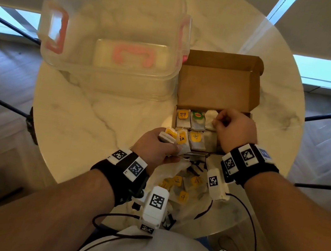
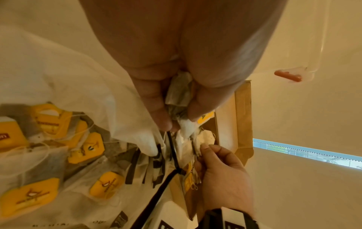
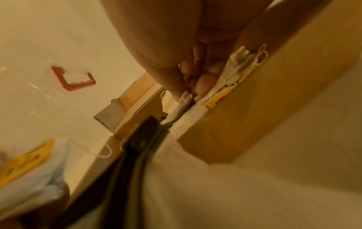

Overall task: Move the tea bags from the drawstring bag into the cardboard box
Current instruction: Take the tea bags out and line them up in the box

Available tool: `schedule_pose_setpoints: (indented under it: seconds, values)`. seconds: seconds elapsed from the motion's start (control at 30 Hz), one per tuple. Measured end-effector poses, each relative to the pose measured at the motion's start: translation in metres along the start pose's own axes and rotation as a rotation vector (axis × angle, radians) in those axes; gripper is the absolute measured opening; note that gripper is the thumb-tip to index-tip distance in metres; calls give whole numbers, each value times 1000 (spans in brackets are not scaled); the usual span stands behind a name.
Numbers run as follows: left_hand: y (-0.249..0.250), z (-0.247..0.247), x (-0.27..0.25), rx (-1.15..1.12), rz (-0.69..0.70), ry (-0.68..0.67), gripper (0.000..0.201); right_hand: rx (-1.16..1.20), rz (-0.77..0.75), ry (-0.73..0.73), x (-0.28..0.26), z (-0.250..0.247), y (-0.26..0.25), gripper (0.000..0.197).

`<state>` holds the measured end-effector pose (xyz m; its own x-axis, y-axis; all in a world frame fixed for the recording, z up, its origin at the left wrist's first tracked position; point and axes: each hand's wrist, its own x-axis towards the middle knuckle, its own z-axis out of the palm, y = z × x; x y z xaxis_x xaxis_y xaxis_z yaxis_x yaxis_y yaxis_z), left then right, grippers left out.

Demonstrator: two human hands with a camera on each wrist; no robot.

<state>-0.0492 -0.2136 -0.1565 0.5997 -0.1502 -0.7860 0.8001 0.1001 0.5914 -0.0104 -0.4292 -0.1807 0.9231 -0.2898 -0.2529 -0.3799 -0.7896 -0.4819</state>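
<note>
Just beyond my left hand, the cardboard box was matt brown card, plain inside. The tea bags under my right hand looked like thin, fibrous paper with glossy yellow tags. Below both grips, the drawstring bag was white, slightly sheer non-woven cloth. The table had a smooth, polished marble look. Further out, the storage tub was clear glossy plastic with pink clips.

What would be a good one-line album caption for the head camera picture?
Right hand tucks a tea bag into the cardboard box while the left hand holds more.
</note>
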Motion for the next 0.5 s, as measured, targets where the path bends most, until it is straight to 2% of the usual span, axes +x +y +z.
schedule_pose_setpoints:
  seconds: [0.13,0.27,0.4,0.5]
  values:
    - [0,-1,-1,21,13,-8,21,-83,-127,4,-1,5,3,18]
    - [3,0,-3,22,12,1,21,-177,-146,-125,-2,4,1,26]
    - [8,5,-7,5,23,-20,29,16,-173,-85,-10,-14,-2,18]
    - [14,13,-8,7,44,-63,28,247,-201,-130,-32,-36,-9,11]
